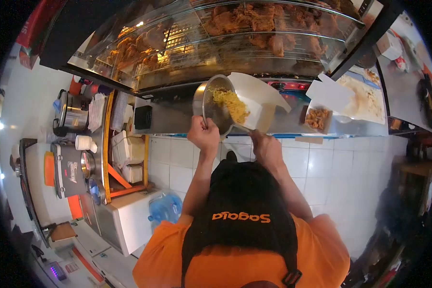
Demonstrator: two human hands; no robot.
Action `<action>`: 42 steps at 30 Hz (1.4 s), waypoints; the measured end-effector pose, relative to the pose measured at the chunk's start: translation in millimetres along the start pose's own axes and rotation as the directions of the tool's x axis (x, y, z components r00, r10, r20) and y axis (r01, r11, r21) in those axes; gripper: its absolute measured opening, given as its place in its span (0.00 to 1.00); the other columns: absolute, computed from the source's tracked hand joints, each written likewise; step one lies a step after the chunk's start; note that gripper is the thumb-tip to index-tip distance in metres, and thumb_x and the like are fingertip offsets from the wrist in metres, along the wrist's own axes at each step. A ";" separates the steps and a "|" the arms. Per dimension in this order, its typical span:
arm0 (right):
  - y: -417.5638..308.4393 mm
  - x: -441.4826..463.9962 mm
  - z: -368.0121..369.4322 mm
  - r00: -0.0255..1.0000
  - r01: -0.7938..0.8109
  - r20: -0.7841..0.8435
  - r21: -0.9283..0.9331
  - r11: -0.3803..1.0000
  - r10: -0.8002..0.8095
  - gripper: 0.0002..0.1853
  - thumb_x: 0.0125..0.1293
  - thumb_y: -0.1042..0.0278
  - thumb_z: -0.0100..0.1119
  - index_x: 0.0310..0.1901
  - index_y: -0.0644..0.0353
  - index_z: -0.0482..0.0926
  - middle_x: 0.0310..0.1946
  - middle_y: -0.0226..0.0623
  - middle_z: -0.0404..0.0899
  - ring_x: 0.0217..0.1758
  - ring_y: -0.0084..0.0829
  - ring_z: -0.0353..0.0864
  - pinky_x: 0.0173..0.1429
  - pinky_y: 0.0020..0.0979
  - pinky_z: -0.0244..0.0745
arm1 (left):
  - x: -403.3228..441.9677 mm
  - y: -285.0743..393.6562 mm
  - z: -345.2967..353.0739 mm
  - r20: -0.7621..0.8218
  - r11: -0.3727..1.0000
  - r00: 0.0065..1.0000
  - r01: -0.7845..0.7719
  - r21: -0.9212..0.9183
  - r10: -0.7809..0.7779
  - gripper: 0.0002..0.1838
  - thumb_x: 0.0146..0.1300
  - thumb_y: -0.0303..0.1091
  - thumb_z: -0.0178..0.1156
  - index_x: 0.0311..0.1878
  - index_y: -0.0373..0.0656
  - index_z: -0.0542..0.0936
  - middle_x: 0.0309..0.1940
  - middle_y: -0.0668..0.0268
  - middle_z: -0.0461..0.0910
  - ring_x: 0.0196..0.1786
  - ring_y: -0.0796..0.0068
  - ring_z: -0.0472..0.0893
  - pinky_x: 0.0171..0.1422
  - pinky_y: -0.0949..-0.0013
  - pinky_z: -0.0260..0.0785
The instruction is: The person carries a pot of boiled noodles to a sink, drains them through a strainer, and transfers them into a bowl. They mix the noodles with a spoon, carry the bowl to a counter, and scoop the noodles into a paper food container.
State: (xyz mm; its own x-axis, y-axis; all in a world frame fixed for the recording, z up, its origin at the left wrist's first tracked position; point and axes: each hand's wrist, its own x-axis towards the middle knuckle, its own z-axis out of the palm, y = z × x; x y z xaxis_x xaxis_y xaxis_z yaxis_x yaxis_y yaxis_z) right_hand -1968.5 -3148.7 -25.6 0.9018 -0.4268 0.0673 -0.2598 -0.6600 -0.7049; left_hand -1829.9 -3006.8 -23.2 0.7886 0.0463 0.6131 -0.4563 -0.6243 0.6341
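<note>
My left hand (204,133) is closed on the rim of a metal bowl (198,102), tipped toward the right. Yellow shredded food (230,104) lies in the bowl and spills over its right lip. Right beside it, an open white paper box (258,98) sits under the lip on the metal counter. My right hand (266,148) is closed at the near edge of that box. A thin pale strip, like a utensil handle, runs from its fingers toward the bowl; its kind is unclear.
A glass display case (254,41) with fried chicken (245,19) stands behind the counter (173,115). To the right is a paper box of brown food pieces (318,118). A shelf unit (109,144) stands at left, with a blue water bottle (165,207) on the floor side.
</note>
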 end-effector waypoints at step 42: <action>10.9 -18.4 -44.5 0.978 -0.204 -0.008 0.163 0.965 0.208 0.12 0.73 0.67 0.54 0.38 0.66 0.83 0.28 0.56 0.82 0.30 0.57 0.83 0.32 0.48 0.75 | -0.1 -58.3 -35.1 -0.014 0.946 0.964 0.258 -0.197 -0.266 0.13 0.57 0.20 0.62 0.27 0.43 0.66 0.21 0.74 0.61 0.26 0.83 0.60 0.30 0.73 0.55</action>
State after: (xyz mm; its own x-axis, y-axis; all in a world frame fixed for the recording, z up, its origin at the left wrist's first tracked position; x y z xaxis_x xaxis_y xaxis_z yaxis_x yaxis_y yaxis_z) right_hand -2003.3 -3175.5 -3.1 0.8252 -0.5598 -0.0754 -0.3788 -0.4494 -0.8090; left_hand -1817.8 -2943.1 -43.7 0.8758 0.2213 0.4290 -0.3092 -0.4253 0.8506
